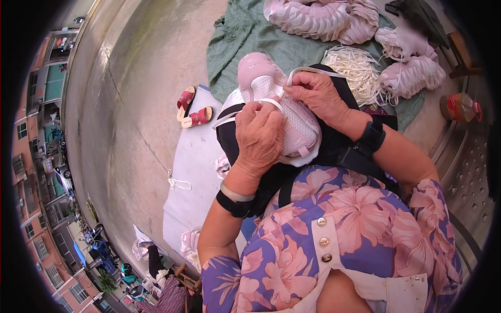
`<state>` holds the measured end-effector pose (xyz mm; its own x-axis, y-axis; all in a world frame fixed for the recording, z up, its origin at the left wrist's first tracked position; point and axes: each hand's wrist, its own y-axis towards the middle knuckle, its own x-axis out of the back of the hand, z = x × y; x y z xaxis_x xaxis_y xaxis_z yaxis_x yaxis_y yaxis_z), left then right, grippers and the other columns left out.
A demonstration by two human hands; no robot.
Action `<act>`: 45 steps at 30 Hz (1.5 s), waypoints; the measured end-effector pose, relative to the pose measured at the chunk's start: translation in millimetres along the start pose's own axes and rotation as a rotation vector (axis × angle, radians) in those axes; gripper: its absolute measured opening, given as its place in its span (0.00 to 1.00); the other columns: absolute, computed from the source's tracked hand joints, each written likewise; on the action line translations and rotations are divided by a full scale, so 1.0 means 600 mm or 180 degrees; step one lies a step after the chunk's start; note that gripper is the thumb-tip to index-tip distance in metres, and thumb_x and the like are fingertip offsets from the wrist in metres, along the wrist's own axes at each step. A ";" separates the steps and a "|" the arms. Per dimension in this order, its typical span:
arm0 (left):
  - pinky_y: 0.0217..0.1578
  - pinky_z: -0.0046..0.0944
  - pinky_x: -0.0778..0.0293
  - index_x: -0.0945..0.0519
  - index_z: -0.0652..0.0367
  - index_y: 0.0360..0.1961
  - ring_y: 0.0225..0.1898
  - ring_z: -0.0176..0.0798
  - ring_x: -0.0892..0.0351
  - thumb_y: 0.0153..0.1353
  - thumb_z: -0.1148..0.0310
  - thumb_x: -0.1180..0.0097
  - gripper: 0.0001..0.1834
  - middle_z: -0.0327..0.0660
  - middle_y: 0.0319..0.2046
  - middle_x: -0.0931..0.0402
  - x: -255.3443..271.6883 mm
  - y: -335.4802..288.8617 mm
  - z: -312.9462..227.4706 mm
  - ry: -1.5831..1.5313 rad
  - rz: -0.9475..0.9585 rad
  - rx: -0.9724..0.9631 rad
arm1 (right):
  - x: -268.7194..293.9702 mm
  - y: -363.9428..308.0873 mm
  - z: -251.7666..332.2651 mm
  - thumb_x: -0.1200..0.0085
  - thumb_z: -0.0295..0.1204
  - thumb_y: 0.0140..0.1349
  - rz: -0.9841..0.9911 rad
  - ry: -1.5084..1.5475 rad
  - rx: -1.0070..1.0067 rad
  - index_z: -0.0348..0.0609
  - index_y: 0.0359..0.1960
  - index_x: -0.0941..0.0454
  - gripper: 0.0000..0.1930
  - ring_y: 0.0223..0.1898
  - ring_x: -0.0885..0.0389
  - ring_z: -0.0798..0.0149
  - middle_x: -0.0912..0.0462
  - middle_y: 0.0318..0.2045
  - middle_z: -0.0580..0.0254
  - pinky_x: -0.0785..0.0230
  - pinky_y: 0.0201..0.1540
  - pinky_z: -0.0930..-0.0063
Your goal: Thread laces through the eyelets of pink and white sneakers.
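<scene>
A pink shoe upper [302, 128] with white mesh panels lies across my lap, over dark cloth. White shoelace runs through the middle of it. My right hand [321, 96] pinches the lace between thumb and forefinger at the far right side of the opening; a length of lace trails rightward behind it. Curled over the left side of the upper, my left hand [258, 133] grips a looped part of the white lace [274, 103]. Its fingertips are partly hidden. Both wrists wear black bands.
Green cloth [229, 57] carries a heap of cream laces [352, 70] and stacks of pink uppers [318, 21]. A pair of red sandals [197, 117] and a loose lace [179, 182] lie left, by a pale sheet [193, 151]. A bottle [459, 107] stands right. Another person [169, 295] sits lower left.
</scene>
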<state>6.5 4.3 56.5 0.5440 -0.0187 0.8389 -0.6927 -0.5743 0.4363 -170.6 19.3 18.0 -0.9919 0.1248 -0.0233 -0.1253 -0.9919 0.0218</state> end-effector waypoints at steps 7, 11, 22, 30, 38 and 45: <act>0.43 0.43 0.34 0.24 0.63 0.33 0.39 0.49 0.27 0.50 0.74 0.44 0.08 0.45 0.43 0.22 -0.008 -0.007 0.002 -0.0097 -0.0154 0.0065 | -0.004 -0.008 0.010 0.44 0.24 0.55 -0.0111 -0.0329 0.0092 0.32 0.26 0.26 0.06 0.25 0.34 0.76 0.29 0.22 0.68 0.37 0.28 0.80; 0.44 0.43 0.34 0.24 0.64 0.34 0.39 0.50 0.27 0.50 0.74 0.44 0.08 0.45 0.43 0.22 -0.008 -0.008 -0.001 -0.0139 -0.0155 0.0113 | -0.005 -0.012 0.006 0.44 0.24 0.55 -0.0129 -0.0312 0.0202 0.33 0.28 0.25 0.05 0.25 0.32 0.75 0.27 0.22 0.66 0.36 0.29 0.79; 0.38 0.37 0.33 0.23 0.64 0.31 0.34 0.41 0.29 0.54 0.75 0.42 0.04 0.41 0.32 0.24 0.005 -0.019 -0.001 -0.0474 -0.0496 0.0549 | -0.016 -0.005 0.008 0.48 0.25 0.50 0.0053 -0.1712 0.1198 0.41 0.25 0.26 0.02 0.29 0.24 0.49 0.25 0.24 0.54 0.33 0.32 0.63; 0.20 0.24 0.36 0.23 0.62 0.28 0.17 0.24 0.35 0.61 0.69 0.44 0.08 0.35 0.19 0.28 0.024 -0.059 0.024 -0.3567 -0.1744 0.3185 | -0.005 -0.012 0.032 0.43 0.33 0.51 -0.0021 -0.1927 0.0251 0.41 0.25 0.27 0.09 0.25 0.24 0.56 0.24 0.21 0.58 0.33 0.30 0.66; 0.20 0.25 0.30 0.23 0.64 0.30 0.19 0.28 0.24 0.60 0.70 0.44 0.07 0.41 0.24 0.21 0.007 -0.067 0.021 -0.4456 -0.1214 0.3352 | -0.010 -0.024 0.057 0.42 0.30 0.47 0.0344 -0.2503 0.1983 0.47 0.28 0.24 0.06 0.27 0.26 0.60 0.27 0.23 0.64 0.37 0.33 0.68; 0.16 0.23 0.36 0.24 0.65 0.27 0.16 0.22 0.32 0.62 0.72 0.47 0.08 0.34 0.18 0.28 -0.003 -0.068 0.020 -0.3435 -0.0906 0.3069 | -0.027 -0.018 0.065 0.41 0.39 0.47 0.1048 -0.3312 0.2621 0.52 0.37 0.23 0.14 0.38 0.30 0.62 0.29 0.32 0.66 0.43 0.45 0.62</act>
<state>39.2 17.9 33.4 0.9859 -0.1530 -0.0679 -0.1638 -0.9656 -0.2020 -153.9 29.0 57.0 -0.4889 0.2112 0.8464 0.5044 -0.7232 0.4718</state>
